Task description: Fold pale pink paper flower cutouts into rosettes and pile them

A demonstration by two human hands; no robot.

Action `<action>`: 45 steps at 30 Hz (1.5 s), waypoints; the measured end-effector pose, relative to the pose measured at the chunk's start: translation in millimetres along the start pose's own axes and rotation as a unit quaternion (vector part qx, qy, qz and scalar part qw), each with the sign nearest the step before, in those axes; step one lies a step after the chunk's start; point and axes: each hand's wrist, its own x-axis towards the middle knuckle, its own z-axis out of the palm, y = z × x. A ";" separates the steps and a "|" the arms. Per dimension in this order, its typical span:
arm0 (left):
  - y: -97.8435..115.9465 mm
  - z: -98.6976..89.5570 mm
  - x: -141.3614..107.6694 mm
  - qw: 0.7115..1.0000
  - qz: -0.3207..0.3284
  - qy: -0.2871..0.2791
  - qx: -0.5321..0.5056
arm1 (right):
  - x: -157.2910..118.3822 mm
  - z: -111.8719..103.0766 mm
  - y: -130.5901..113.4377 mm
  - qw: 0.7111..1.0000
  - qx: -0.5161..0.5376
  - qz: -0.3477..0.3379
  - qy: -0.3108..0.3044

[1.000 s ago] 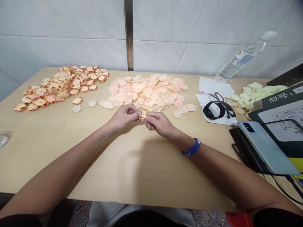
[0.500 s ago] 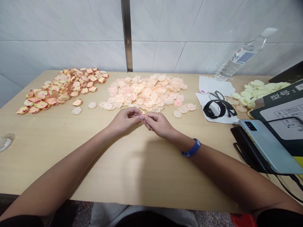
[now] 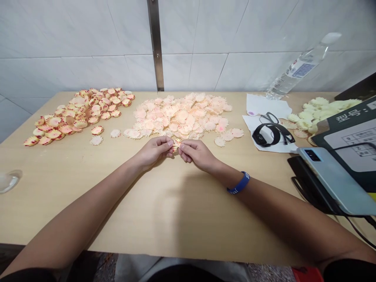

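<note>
Between my two hands is a small pale flower-shaped disc [image 3: 176, 144] with reddish marks on its edge. My left hand [image 3: 155, 152] pinches one side of it with thumb and fingers. On the other side my right hand [image 3: 199, 155] is closed on it too, fingers curled under. Fingertips cover much of the disc. Just beyond the hands lies a heap of pale pink flower-shaped discs [image 3: 183, 113] with toothed edges. To the far left spreads a pile of similar discs with red-tipped edges [image 3: 67, 121].
On the right, a black wristband [image 3: 273, 135] and glasses lie on white paper [image 3: 249, 125]. A water bottle [image 3: 296, 72] leans near the wall. A phone [image 3: 337, 180], cables, a dark box [image 3: 349, 133] and pale green discs [image 3: 326, 109] stand further right. A clear object [image 3: 8, 182] sits at the left edge.
My fingertips have drawn slightly apart, and more of the disc between them shows. The whole view has shifted a little.
</note>
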 end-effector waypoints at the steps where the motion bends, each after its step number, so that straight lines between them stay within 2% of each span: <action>1: -0.7 -0.6 0.3 1.000 0.008 -0.001 0.011 | 0.1 0.6 -0.2 1.000 0.000 0.004 0.002; 5: -0.6 -0.6 -1.1 0.984 0.085 -0.011 0.153 | 0.7 3.8 -2.1 0.999 -0.020 0.026 0.028; 8: 2.0 1.8 -4.9 0.944 0.151 -0.001 0.293 | 1.3 5.9 -6.1 0.998 -0.037 0.046 0.028; 11: 5.1 2.6 -8.4 0.891 0.189 0.018 0.412 | 1.8 7.4 -9.9 0.996 -0.065 0.056 0.021; 13: 6.7 1.9 -9.7 0.859 0.205 0.024 0.468 | 1.8 8.0 -10.4 0.995 -0.076 0.065 0.020; 15: 7.1 1.3 -10.2 0.844 0.214 0.025 0.491 | 1.5 8.1 -8.9 0.995 -0.074 0.067 0.024; 17: 6.5 1.5 -9.9 0.850 0.207 0.024 0.483 | 0.8 7.8 -6.4 0.996 -0.066 0.057 0.029; 23: 6.5 3.3 -5.9 0.937 0.101 0.047 0.331 | -1.0 7.8 -2.9 0.997 -0.065 0.042 0.030; 26: 11.2 1.6 -5.1 0.960 0.038 0.038 0.275 | -1.0 9.0 -2.0 0.992 -0.119 0.036 0.021; 35: 8.5 -3.2 -2.5 0.986 -0.051 0.078 0.135 | -2.0 9.5 2.2 0.993 -0.112 0.031 0.034; 40: 11.8 -0.3 -2.5 0.984 -0.023 0.129 0.118 | -1.3 8.8 0.6 0.996 -0.040 0.056 0.049; 43: 16.6 -1.0 -2.6 0.974 -0.012 0.180 0.138 | -1.5 7.8 1.6 0.996 -0.032 0.045 0.064; 45: 18.2 -2.0 -2.5 0.969 -0.001 0.194 0.152 | -1.7 6.8 3.0 0.997 -0.027 0.037 0.061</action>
